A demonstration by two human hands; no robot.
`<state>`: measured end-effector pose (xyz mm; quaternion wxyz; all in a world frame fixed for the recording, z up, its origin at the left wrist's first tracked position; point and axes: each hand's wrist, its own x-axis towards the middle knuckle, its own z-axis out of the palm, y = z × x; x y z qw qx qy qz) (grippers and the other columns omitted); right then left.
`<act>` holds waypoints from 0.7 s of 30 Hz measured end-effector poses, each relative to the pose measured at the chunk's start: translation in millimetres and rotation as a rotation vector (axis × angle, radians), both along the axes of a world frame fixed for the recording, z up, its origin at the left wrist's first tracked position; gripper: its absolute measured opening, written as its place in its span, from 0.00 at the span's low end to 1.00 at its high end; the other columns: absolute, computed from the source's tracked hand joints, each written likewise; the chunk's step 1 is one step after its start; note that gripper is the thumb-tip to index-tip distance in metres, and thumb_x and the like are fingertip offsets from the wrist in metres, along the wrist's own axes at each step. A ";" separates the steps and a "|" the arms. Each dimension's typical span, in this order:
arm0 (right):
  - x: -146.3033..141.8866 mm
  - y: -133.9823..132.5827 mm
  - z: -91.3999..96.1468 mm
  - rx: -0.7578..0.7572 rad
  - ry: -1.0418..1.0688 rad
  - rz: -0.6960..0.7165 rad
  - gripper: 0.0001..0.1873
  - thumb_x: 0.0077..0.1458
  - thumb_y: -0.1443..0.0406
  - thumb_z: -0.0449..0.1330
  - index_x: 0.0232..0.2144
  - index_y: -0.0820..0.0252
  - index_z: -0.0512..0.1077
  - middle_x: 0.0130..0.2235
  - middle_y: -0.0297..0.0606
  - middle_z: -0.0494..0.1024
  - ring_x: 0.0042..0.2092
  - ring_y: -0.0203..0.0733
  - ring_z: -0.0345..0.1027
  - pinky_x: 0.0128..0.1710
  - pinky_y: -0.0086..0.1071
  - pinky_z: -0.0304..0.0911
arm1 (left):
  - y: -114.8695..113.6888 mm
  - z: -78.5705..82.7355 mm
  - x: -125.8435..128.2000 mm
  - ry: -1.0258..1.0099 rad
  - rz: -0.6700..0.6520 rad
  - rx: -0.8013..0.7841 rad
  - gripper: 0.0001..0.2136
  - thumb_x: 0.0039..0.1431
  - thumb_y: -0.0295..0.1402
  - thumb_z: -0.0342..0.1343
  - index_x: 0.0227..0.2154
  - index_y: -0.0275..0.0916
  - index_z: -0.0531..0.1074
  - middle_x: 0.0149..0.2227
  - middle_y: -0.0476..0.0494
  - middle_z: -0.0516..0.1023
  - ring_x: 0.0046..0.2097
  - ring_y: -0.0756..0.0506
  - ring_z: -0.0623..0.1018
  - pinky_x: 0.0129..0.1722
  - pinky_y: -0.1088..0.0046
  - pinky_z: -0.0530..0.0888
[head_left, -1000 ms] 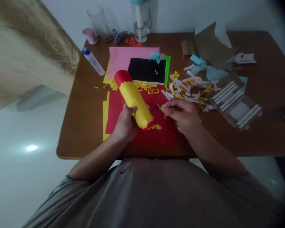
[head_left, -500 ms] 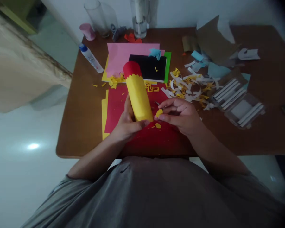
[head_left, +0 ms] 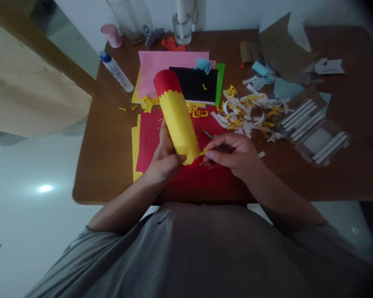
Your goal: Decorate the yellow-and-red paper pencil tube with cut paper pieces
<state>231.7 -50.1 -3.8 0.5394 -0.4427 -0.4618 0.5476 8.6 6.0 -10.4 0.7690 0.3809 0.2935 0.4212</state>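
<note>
Wooden table (head_left: 95,165), left fingers (head_left: 164,142) gripping yellow tube (head_left: 177,118), right fingers (head_left: 216,152) pinching scrap (head_left: 203,152) beside it

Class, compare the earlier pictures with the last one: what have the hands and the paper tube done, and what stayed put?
The left hand has tipped the yellow-and-red paper tube more upright. The right hand has brought a small yellow scrap to the tube's lower end. The glue bottle and red paper stayed put.
</note>
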 end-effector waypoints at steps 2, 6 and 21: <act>-0.8 -3.5 2.7 0.241 -0.209 -0.109 0.04 0.63 0.63 0.80 0.40 0.50 0.91 0.37 0.36 0.94 0.34 0.43 0.89 0.35 0.35 0.84 | -0.5 1.2 0.9 0.010 0.019 -0.003 0.63 0.46 0.32 0.79 0.83 0.52 0.53 0.65 0.34 0.84 0.67 0.26 0.85 0.67 0.46 0.83; 1.0 -5.1 8.6 0.767 -0.555 -0.173 0.17 0.65 0.74 0.74 0.50 0.46 0.90 0.45 0.36 0.96 0.41 0.44 0.92 0.44 0.37 0.86 | -1.8 -1.0 4.1 0.001 0.050 0.019 0.62 0.46 0.32 0.80 0.82 0.52 0.56 0.68 0.34 0.82 0.67 0.25 0.84 0.62 0.48 0.84; 8.4 -2.3 8.7 0.970 -0.902 -0.118 0.09 0.74 0.68 0.71 0.51 0.47 0.88 0.52 0.35 0.96 0.44 0.43 0.92 0.51 0.40 0.88 | -4.1 7.0 6.7 -0.009 0.078 -0.086 0.52 0.50 0.32 0.66 0.81 0.52 0.62 0.66 0.39 0.85 0.70 0.28 0.83 0.71 0.45 0.81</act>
